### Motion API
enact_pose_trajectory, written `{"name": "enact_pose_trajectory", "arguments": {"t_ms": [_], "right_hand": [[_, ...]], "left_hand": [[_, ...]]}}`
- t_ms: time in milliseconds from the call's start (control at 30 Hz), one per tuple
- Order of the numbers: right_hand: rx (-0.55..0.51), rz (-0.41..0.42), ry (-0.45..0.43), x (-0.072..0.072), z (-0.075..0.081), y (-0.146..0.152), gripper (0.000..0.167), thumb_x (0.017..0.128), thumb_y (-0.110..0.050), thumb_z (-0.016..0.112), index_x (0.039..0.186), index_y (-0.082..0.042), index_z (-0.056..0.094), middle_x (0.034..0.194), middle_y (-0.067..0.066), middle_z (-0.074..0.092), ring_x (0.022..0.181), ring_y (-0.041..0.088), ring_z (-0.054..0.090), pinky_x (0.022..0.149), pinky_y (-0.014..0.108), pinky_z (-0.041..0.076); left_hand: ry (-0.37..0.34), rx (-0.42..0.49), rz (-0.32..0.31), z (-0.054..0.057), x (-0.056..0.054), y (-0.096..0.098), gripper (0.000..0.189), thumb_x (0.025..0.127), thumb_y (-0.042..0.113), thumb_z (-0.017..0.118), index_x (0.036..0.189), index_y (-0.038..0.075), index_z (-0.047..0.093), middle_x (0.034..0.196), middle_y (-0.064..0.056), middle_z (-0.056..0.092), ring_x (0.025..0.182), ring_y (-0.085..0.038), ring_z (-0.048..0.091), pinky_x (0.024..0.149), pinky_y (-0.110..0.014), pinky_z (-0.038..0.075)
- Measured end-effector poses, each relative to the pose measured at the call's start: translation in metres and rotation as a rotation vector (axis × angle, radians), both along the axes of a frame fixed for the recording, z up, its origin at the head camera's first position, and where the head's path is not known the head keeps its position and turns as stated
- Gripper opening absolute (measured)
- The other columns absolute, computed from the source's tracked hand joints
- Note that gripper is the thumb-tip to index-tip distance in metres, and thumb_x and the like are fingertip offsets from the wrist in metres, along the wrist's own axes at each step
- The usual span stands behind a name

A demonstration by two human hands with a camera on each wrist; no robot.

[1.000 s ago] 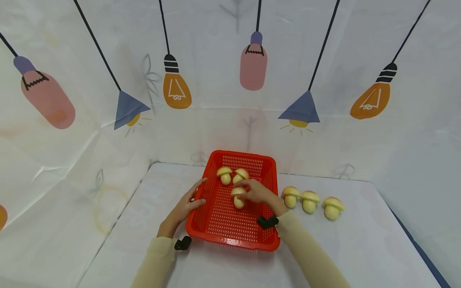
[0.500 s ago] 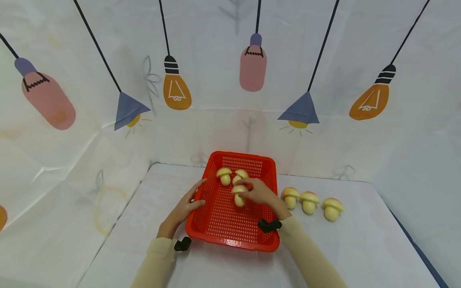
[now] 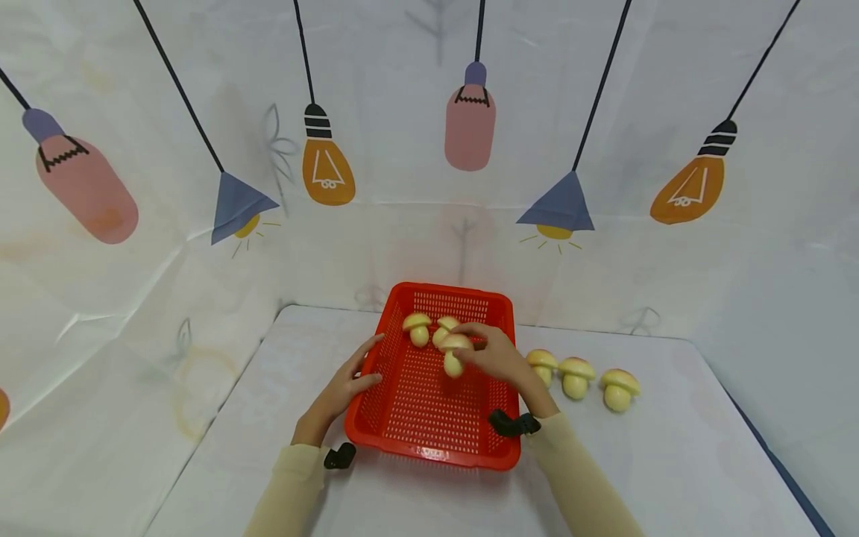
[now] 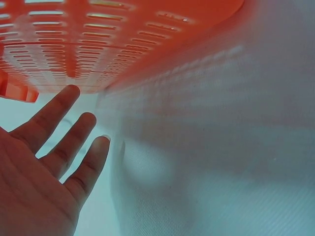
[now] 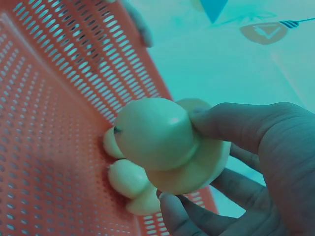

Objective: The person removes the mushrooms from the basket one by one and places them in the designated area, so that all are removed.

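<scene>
My right hand (image 3: 499, 359) pinches a toy mushroom (image 3: 453, 361) by its cap, over the inside of a red plastic basket (image 3: 429, 452). In the right wrist view this mushroom (image 5: 155, 132) shows its pale stem toward the camera, thumb on one side and fingertips on the other. Two more mushrooms, one at the left (image 3: 417, 330) and one beside it (image 3: 443, 328), lie at the far end inside the basket. My left hand (image 3: 344, 388) rests along the basket's left rim. In the left wrist view its fingers (image 4: 81, 132) are spread and fairly straight beside the slotted wall.
To the right of the basket, a near mushroom (image 3: 540, 364), a middle mushroom (image 3: 576, 377) and an outer mushroom (image 3: 619, 389) stand in a row on the white table (image 3: 684, 447). A white wall sheet (image 3: 403, 246) printed with lamps rises behind the table.
My right hand has lifted the mushroom slightly and carried it a little right and toward the basket's far end. The left hand and basket have stayed in place.
</scene>
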State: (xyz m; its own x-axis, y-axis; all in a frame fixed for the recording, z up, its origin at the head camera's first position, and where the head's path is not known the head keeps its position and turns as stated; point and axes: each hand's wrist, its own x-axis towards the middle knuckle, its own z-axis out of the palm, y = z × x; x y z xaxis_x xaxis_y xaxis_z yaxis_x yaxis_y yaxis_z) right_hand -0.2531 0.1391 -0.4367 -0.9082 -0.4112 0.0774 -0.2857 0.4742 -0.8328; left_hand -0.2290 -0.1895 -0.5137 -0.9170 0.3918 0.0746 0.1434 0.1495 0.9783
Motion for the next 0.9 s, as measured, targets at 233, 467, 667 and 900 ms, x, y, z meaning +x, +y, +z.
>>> {"name": "enact_pose_trajectory", "arguments": {"t_ms": [233, 467, 667, 900], "right_hand": [[-0.03, -0.079, 0.022, 0.004, 0.007, 0.017, 0.043, 0.096, -0.03, 0.072, 0.136, -0.015, 0.065, 0.141, 0.011, 0.061, 0.107, 0.032, 0.066, 0.08, 0.036, 0.054], [-0.087, -0.104, 0.038, 0.011, 0.014, 0.039, 0.046, 0.097, -0.026, 0.072, 0.14, -0.012, 0.062, 0.137, 0.013, 0.063, 0.105, 0.033, 0.064, 0.081, 0.037, 0.052], [-0.138, -0.187, 0.029, 0.022, 0.015, 0.068, 0.049, 0.097, -0.023, 0.072, 0.142, -0.011, 0.057, 0.145, 0.014, 0.058, 0.116, 0.04, 0.064, 0.082, 0.033, 0.057], [-0.158, -0.297, 0.049, 0.041, 0.015, 0.106, 0.05, 0.097, -0.023, 0.073, 0.141, -0.007, 0.057, 0.144, 0.015, 0.057, 0.115, 0.014, 0.065, 0.083, 0.022, 0.057]], "left_hand": [[0.002, 0.003, -0.007, -0.001, 0.0, 0.0, 0.069, 0.102, 0.017, 0.055, 0.164, 0.028, 0.026, 0.147, -0.033, 0.044, 0.112, -0.039, 0.062, 0.084, -0.045, 0.061], [0.009, 0.006, -0.003, -0.001, 0.001, -0.001, 0.07, 0.101, 0.017, 0.055, 0.164, 0.026, 0.026, 0.146, -0.033, 0.045, 0.112, -0.041, 0.062, 0.083, -0.045, 0.062], [0.005, 0.012, -0.014, 0.0, 0.001, 0.0, 0.07, 0.102, 0.016, 0.055, 0.165, 0.025, 0.025, 0.146, -0.034, 0.044, 0.113, -0.043, 0.062, 0.084, -0.043, 0.061], [0.007, 0.016, -0.013, -0.001, 0.001, -0.001, 0.07, 0.102, 0.016, 0.056, 0.164, 0.025, 0.025, 0.146, -0.034, 0.045, 0.114, -0.043, 0.062, 0.084, -0.043, 0.061]]}}
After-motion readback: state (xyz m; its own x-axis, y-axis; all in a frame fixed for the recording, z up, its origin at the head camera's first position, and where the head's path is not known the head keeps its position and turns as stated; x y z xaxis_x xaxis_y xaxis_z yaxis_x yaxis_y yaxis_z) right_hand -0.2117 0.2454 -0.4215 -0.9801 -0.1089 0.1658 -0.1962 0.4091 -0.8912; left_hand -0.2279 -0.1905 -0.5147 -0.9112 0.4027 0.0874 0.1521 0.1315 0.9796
